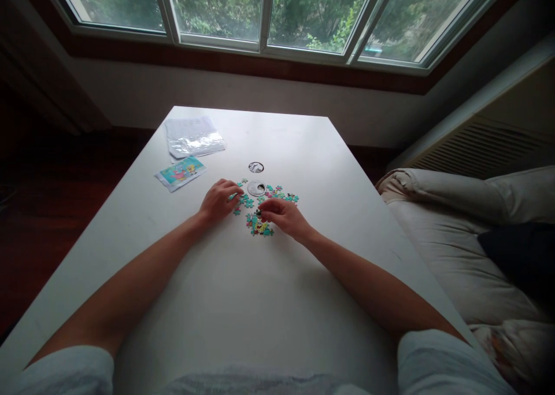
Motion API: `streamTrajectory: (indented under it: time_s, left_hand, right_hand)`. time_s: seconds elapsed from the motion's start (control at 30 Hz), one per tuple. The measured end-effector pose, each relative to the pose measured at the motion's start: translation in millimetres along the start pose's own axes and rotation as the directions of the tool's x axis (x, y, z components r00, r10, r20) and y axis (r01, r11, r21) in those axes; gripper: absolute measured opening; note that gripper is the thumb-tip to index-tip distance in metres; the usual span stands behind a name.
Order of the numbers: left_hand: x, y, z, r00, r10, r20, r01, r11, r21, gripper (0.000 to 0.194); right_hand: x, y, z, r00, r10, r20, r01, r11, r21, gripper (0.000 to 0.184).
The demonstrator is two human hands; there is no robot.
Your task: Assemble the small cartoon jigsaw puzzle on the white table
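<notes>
My right hand (pixel 282 214) is closed in a pinch on a small dark jigsaw piece (pixel 259 211). Just below it lies a joined cluster of jigsaw pieces (pixel 260 227), turquoise with a yellow figure. To the left, my left hand (pixel 221 199) rests on the table with its fingers apart, beside loose turquoise pieces (pixel 247 202). More loose pieces (pixel 281 195), pink and turquoise among them, are spread beyond my right hand. Between the hands and a little farther off sits a round silvery tin or lid (pixel 256 188); behind it is a second round piece (pixel 256 167).
A picture card (pixel 181 174) with a colourful cartoon scene lies left on the white table (pixel 208 314). Behind it is a clear plastic sleeve over papers (pixel 195 137). A pale sofa (pixel 455 244) stands along the right side, and a window (pixel 260 13) is beyond the table.
</notes>
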State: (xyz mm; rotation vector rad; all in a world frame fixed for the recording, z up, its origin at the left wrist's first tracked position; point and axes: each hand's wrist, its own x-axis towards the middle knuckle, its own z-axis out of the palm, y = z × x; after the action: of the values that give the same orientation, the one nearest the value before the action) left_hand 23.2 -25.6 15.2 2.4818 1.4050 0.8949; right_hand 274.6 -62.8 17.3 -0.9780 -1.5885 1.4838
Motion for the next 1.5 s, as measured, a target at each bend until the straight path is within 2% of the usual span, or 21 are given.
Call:
streamTrajectory:
  time_s: [0.07, 0.17, 0.43, 0.67, 0.9, 1.03, 1.13, 1.33, 1.4, 1.5]
  left_hand:
    - [0, 0, -0.1, 1.0, -0.011, 0.012, 0.011, 1.0, 0.003, 0.023]
    - [0, -3, -1.4, 1.0, -0.024, 0.013, 0.024, 1.0, -0.001, 0.023]
    - [1, -7, 1.2, 0.999, -0.037, 0.022, 0.037, 0.999, -0.008, 0.023]
    - [1, -3, 1.1, 0.999, -0.021, 0.036, 0.021, 1.0, 0.004, 0.024]
    - [1, 6, -5.7, 0.994, 0.07, 0.087, -0.074, 0.996, 0.049, 0.026]
    - [3, 23, -16.3, 0.968, 0.12, 0.219, -0.144, 0.985, 0.095, 0.028]
    - [3, 40, -24.5, 0.917, 0.151, 0.369, -0.211, 0.969, 0.128, 0.028]
    - [-17, 66, -25.6, 0.912, 0.087, 0.4, -0.186, 0.958, 0.218, 0.02]
    - [-29, 70, -22.4, 0.921, 0.058, 0.385, -0.157, 0.96, 0.231, 0.011]
    - [-42, 74, -17.2, 0.941, 0.012, 0.338, -0.098, 0.966, 0.241, 0.011]
  right_hand:
    - [-5, -4, 7, 1.0, -0.025, -0.016, 0.023, 0.992, -0.124, 0.018]
    - [-11, -10, 18, 0.992, -0.112, -0.052, 0.085, 0.926, -0.367, 0.004]
    - [-19, -4, 36, 0.973, -0.231, -0.015, 0.174, 0.771, -0.612, 0.015]
    - [-21, -3, 39, 0.958, -0.287, -0.012, 0.192, 0.671, -0.716, 0.011]
    - [-17, -6, 19, 0.947, -0.318, -0.038, 0.189, 0.65, -0.736, 0.01]
    - [-15, -2, 7, 0.948, -0.317, -0.012, 0.192, 0.602, -0.775, 0.01]
    - [-14, 3, 3, 0.955, -0.296, 0.035, 0.207, 0.573, -0.793, 0.009]
    - [-11, 11, -4, 0.944, -0.294, 0.148, 0.289, 0.525, -0.801, 0.007]
    - [-9, 12, -4, 0.946, -0.29, 0.146, 0.284, 0.517, -0.807, 0.007]
    - [-8, 12, -2, 0.95, -0.287, 0.127, 0.263, 0.508, -0.82, 0.007]
